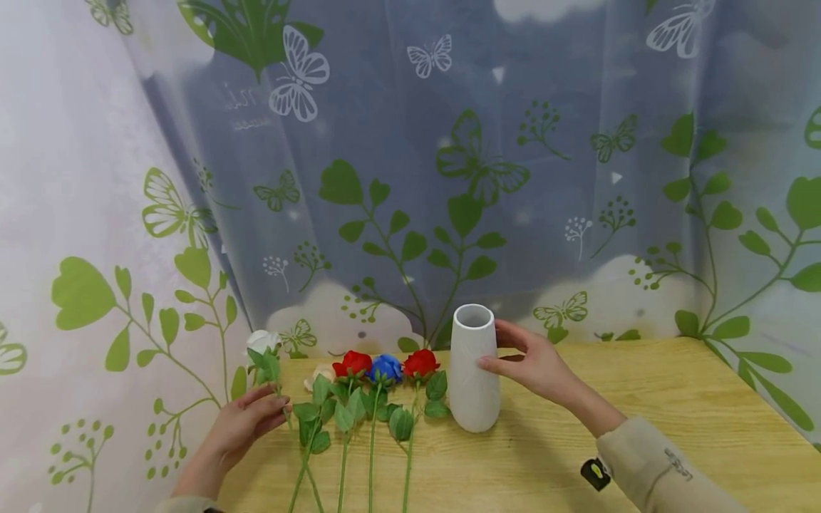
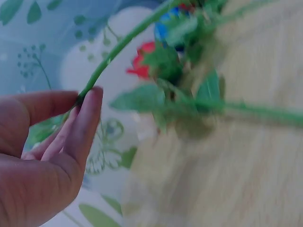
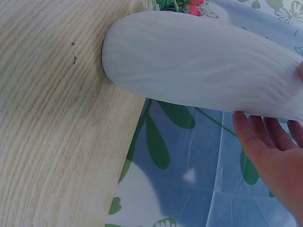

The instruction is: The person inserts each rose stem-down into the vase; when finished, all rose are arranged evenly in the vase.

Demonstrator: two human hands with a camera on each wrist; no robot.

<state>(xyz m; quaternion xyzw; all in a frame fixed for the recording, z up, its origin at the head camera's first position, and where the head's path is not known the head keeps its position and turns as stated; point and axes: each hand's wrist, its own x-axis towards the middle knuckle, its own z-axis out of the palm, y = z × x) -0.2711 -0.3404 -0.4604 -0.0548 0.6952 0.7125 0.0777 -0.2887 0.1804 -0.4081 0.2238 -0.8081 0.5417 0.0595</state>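
My left hand (image 1: pixel 246 422) pinches the green stem of a white rose (image 1: pixel 261 343) between thumb and fingertips, at the left of the table. In the left wrist view that stem (image 2: pixel 110 57) slants up to the right from the fingertips. On the right, my right hand (image 1: pixel 539 365) holds a tall white vase (image 1: pixel 473 388) near its top, thumb on the front and fingers round the far side. The vase stands upright with its mouth facing up. Its pale side (image 3: pixel 189 61) fills the upper part of the right wrist view, with fingertips (image 3: pixel 240 124) against it.
Between the hands lie a cream rose (image 1: pixel 325 372), a red rose (image 1: pixel 352 364), a blue rose (image 1: pixel 385 369) and another red rose (image 1: pixel 421 364), stems towards me. A patterned curtain (image 1: pixel 398 235) hangs behind the wooden table (image 1: pixel 667 413). A small black object (image 1: pixel 595 474) is by the right sleeve.
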